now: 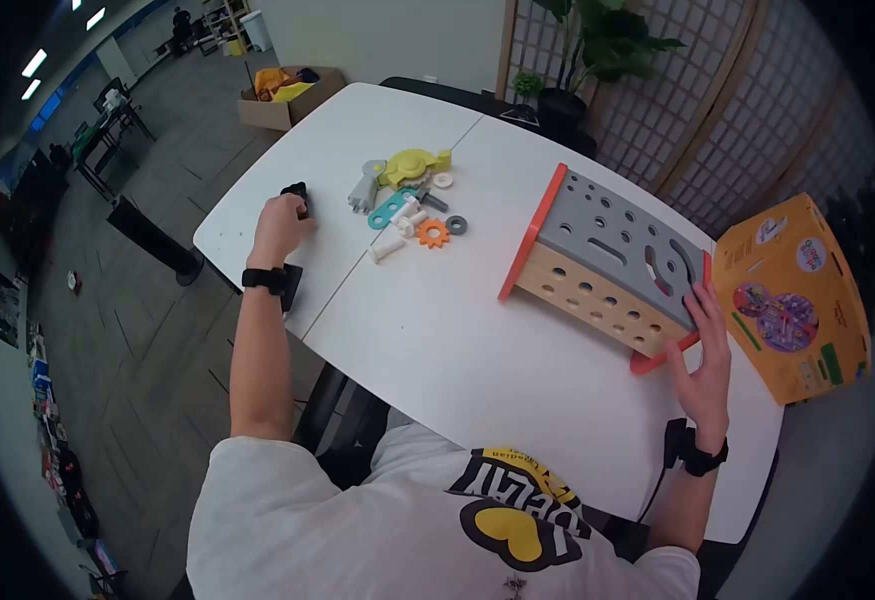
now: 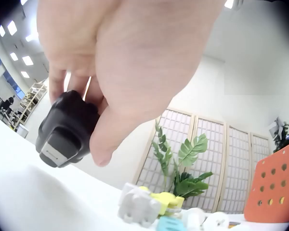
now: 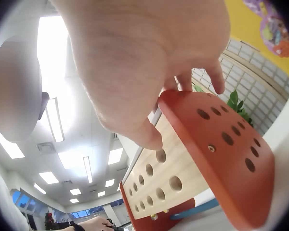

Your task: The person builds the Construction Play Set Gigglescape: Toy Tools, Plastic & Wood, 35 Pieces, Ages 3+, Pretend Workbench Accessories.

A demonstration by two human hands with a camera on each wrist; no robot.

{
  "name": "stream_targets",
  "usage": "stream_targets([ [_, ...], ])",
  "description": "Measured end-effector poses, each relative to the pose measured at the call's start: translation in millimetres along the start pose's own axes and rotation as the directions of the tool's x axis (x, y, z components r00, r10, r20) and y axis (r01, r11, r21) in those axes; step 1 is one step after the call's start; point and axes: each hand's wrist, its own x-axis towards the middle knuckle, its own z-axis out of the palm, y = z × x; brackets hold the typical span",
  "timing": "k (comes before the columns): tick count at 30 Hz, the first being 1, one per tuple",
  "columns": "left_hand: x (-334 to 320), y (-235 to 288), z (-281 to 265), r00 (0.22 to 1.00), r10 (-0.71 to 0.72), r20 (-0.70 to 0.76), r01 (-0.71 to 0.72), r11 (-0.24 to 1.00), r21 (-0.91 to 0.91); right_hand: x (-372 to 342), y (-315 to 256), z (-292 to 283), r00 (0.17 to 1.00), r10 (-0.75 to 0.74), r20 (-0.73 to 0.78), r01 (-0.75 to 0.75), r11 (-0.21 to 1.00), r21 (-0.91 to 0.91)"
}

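The left hand (image 1: 280, 232) grips a black object (image 1: 298, 194) at the table's left side; in the left wrist view, the fingers lie behind this ribbed black object (image 2: 70, 127) and the thumb beside it. The right hand (image 1: 707, 375) holds the near right corner of a wooden box with a grey perforated top (image 1: 617, 228) and red end panels. In the right wrist view, the fingers of the right hand (image 3: 149, 62) reach over the red panel (image 3: 221, 149), and the thumb touches the holed wooden side (image 3: 171, 166).
Several loose toy parts lie left of the box, among them an orange gear (image 1: 432, 234), a teal strip (image 1: 389, 210), a yellow piece (image 1: 409, 166) and white bolts. A yellow-orange carton (image 1: 792, 300) stands at the right edge of the white table (image 1: 427, 340). A potted plant (image 1: 563, 105) stands behind.
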Motion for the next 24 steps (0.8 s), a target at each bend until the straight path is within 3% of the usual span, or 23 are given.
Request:
stream_targets([
  [2, -4.6, 8.8, -6.6, 0.990, -0.094, 0.107, 0.087, 0.994, 0.066, -0.8, -0.8, -2.8, 1.000, 0.012, 0.008, -0.012, 1.000, 0.020],
  [5, -11.0, 27.4, -10.5, 0.996, 0.076, -0.038, -0.073, 0.995, 0.071, -1.7, -4.8, -3.5, 1.000, 0.016, -0.021, -0.015, 0.999, 0.039],
  [8, -13.2, 76.3, -11.1, 0.966, 0.251, -0.058, -0.257, 0.928, -0.268, 0.3, -9.9, -6.5, 0.999, 0.037, -0.036, -0.033, 0.994, 0.100],
  [11, -17.1, 113.6, -6.7, 0.910, 0.407, 0.077, -0.381, 0.896, -0.227, -0.7, -12.9, -7.2, 0.999, 0.018, -0.044, -0.014, 0.995, 0.098],
  [15, -11.8, 124.8, 18.8, 0.864, 0.474, 0.173, -0.473, 0.880, -0.047, -2.3, -6.5, -8.3, 1.000, -0.003, -0.017, 0.004, 0.997, 0.082],
  [18, -5.3, 130.9, 23.5, 0.865, 0.406, 0.295, -0.432, 0.901, 0.026, -4.2, -6.0, -9.5, 1.000, -0.009, -0.024, 0.011, 0.995, 0.096],
  [24, -12.2, 152.2, -9.0, 0.887, 0.456, 0.067, -0.420, 0.859, -0.292, 1.3, -6.0, -12.1, 0.990, 0.074, -0.122, -0.049, 0.979, 0.197],
])
